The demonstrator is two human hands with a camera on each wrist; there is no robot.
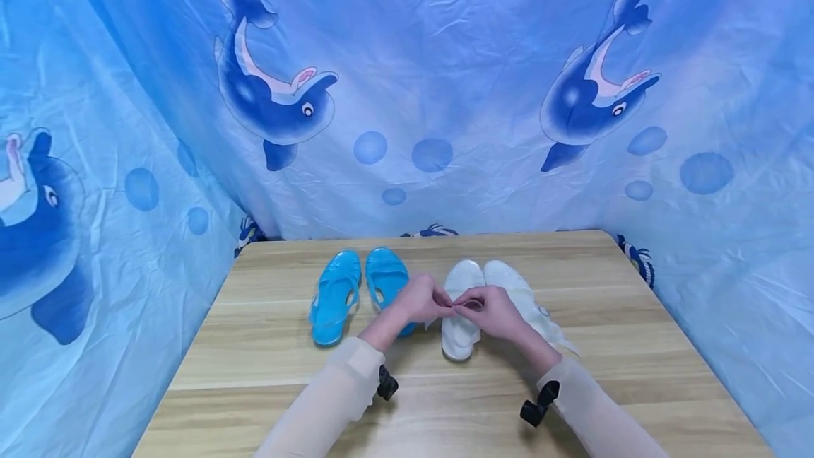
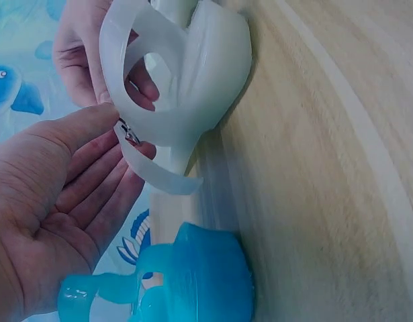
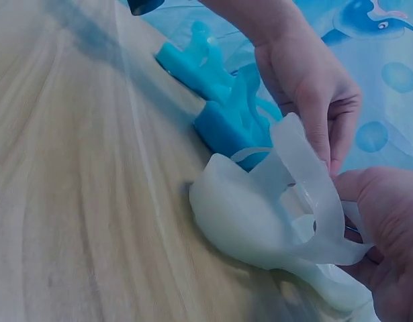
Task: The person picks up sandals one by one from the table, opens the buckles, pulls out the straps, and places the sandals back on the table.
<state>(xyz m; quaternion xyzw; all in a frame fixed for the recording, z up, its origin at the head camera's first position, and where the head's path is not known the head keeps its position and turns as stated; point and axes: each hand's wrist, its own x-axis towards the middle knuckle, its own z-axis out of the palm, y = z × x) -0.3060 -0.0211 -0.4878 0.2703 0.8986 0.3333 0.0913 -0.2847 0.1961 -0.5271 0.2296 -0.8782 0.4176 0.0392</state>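
Observation:
A white sandal [image 1: 463,276] stands on the table between both hands, its toe pointing away. At its side, my left hand [image 1: 421,300] pinches the strap by the small metal buckle [image 2: 129,132], thumb on top. The loose strap end [image 2: 167,181] hangs below those fingers. My right hand [image 1: 494,311] meets the left fingertips and pinches the same ankle strap [image 3: 310,174]; its fingertips are partly hidden behind the strap. To the right, close by the right hand, lies the second white sandal [image 1: 509,278], its strap [image 1: 562,341] spread out sideways.
Two blue sandals stand left of the white pair: the outer one [image 1: 333,295] and the inner one [image 1: 386,267], partly covered by the left hand. The wooden table [image 1: 267,345] ends at a blue dolphin-printed curtain [image 1: 407,90] behind and at both sides.

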